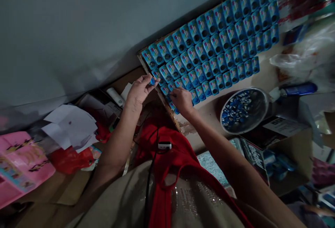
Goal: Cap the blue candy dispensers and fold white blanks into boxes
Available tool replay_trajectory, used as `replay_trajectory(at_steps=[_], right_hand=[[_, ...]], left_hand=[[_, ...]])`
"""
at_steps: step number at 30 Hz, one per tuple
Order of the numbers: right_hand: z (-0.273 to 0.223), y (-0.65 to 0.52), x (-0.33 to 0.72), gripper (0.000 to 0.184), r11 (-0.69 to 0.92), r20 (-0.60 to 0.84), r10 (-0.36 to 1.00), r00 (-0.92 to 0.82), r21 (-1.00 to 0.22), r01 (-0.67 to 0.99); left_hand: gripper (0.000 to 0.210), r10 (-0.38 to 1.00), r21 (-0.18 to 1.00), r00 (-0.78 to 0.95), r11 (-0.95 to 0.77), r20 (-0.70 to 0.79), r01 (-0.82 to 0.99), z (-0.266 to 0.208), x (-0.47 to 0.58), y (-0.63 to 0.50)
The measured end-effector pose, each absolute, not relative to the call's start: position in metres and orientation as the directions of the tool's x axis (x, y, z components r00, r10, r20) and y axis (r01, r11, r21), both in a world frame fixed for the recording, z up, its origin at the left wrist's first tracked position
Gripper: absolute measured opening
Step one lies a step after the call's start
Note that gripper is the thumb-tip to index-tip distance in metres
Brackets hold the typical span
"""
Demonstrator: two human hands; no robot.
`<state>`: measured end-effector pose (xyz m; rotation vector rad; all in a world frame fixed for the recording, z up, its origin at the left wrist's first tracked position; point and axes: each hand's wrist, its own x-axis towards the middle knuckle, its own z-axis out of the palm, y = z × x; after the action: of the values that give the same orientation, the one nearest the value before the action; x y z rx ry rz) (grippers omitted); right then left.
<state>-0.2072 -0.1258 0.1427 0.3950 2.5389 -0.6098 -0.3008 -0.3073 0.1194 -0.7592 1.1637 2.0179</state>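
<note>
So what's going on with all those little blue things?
A person is handling them: their left hand holds a small round blue piece, and their right hand is at the near end of the rows of blue packs. More small pieces sit in a round bowl beside the rows.

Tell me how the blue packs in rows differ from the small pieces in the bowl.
Shape: the packs are oblong; the pieces look roundish.
Size: each pack looks larger than a single piece.
Arrangement: the packs lie in slanting rows, while the pieces are jumbled loosely in the bowl.
Shared: both show blue.
</note>
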Motion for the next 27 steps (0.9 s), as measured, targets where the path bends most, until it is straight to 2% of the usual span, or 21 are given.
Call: replay_trajectory(at_steps=[5,11,13,14,17,19,23,25,27], right_hand=[[0.148,-0.133,-0.231,0.024,0.908,-0.617,0.227,-0.754,-0.147,0.393],[0.147,-0.127,-0.239,0.026,0.906,-0.615,0.246,-0.750,-0.129,0.403],[0.148,-0.125,-0.237,0.026,0.884,-0.584,0.226,-0.780,-0.213,0.416],[0.149,-0.124,-0.237,0.026,0.860,-0.542,0.208,-0.814,-0.296,0.417],[0.149,-0.126,-0.236,0.027,0.732,-0.306,0.138,-0.942,-0.609,0.305],[0.147,-0.130,-0.236,0.023,0.642,-0.170,0.094,-0.981,-0.743,0.190],[0.143,-0.136,-0.236,0.009,0.527,-0.140,0.106,-0.984,-0.832,0.175],[0.142,-0.136,-0.239,0.009,0.500,-0.184,0.145,-0.972,-0.834,0.233],[0.143,-0.137,-0.245,0.008,0.527,-0.259,0.189,-0.947,-0.787,0.320]], left_hand=[[0.008,0.286,0.462,-0.578,-0.383,-0.765,-0.800,0.116,-0.298,-0.314],[0.013,0.363,0.454,-0.586,-0.390,-0.724,-0.801,0.130,-0.298,-0.317],[0.011,0.384,0.440,-0.566,-0.371,-0.729,-0.818,0.133,-0.296,-0.316],[0.009,0.392,0.432,-0.552,-0.356,-0.736,-0.829,0.133,-0.295,-0.314],[0.008,0.390,0.403,-0.515,-0.336,-0.763,-0.851,0.128,-0.290,-0.308],[0.009,0.387,0.374,-0.493,-0.343,-0.779,-0.862,0.123,-0.284,-0.302],[0.013,0.377,0.321,-0.454,-0.365,-0.807,-0.874,0.119,-0.276,-0.291],[0.015,0.339,0.335,-0.477,-0.399,-0.811,-0.854,0.119,-0.274,-0.289],[0.017,0.279,0.383,-0.524,-0.430,-0.805,-0.818,0.120,-0.274,-0.291]])
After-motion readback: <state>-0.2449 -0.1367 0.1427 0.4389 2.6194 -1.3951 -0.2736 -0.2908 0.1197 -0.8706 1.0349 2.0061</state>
